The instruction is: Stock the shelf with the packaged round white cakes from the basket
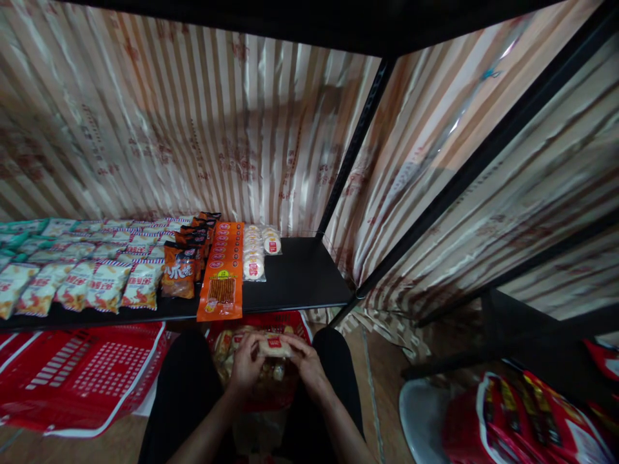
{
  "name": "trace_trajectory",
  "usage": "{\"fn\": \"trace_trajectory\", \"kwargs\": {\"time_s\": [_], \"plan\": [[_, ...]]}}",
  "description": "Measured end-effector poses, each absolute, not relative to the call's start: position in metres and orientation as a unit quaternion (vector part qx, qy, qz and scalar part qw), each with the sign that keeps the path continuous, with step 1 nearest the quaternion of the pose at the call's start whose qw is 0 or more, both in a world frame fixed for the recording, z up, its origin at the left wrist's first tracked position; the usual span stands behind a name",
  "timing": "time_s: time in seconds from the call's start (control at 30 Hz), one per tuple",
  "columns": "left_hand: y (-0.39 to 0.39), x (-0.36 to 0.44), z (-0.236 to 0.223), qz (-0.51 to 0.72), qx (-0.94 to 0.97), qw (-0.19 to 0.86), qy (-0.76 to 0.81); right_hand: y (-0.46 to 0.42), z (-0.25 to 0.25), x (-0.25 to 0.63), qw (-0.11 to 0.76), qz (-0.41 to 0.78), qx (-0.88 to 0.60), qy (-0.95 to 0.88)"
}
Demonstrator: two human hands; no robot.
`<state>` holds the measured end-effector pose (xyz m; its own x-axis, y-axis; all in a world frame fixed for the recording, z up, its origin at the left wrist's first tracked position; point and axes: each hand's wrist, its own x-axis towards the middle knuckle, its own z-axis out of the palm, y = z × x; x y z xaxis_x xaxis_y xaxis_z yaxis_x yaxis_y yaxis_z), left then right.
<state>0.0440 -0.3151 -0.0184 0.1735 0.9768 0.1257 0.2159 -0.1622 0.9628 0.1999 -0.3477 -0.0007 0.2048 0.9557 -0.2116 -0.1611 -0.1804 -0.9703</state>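
Between my knees, my left hand [245, 366] and my right hand [309, 368] grip opposite ends of a pale snack packet [275, 348] with a red label. Right below it, a red basket [305, 327] holds several more wrapped snacks [225, 345], partly hidden by my hands. On the black shelf [300, 277] ahead lie clear packets of round white crackers [253, 265] with red labels. Beside them on the left is a long orange snack bag [222, 270], its front end reaching the shelf edge.
Rows of white snack bags [104, 287] and dark orange bags [178, 270] fill the shelf's left part. A red basket [91, 380] lies at lower left. Black posts [355, 148] rise at right. Red packages [527, 412] and a grey-white tub [416, 419] stand at lower right.
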Motion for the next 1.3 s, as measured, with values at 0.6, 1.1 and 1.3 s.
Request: {"fn": "trace_trajectory", "kwargs": {"time_s": [0.6,1.1,1.3], "plan": [[-0.334,0.031,-0.012,0.377,0.817,0.197,0.389,-0.350,0.019,0.177,0.577,0.646,-0.464,-0.184],[-0.343,0.040,0.004,0.372,0.626,0.494,0.475,-0.350,0.028,0.180,0.622,0.604,-0.456,-0.203],[-0.340,0.055,0.002,0.385,0.583,0.520,0.491,-0.353,0.027,0.180,0.630,0.603,-0.449,-0.192]]}}
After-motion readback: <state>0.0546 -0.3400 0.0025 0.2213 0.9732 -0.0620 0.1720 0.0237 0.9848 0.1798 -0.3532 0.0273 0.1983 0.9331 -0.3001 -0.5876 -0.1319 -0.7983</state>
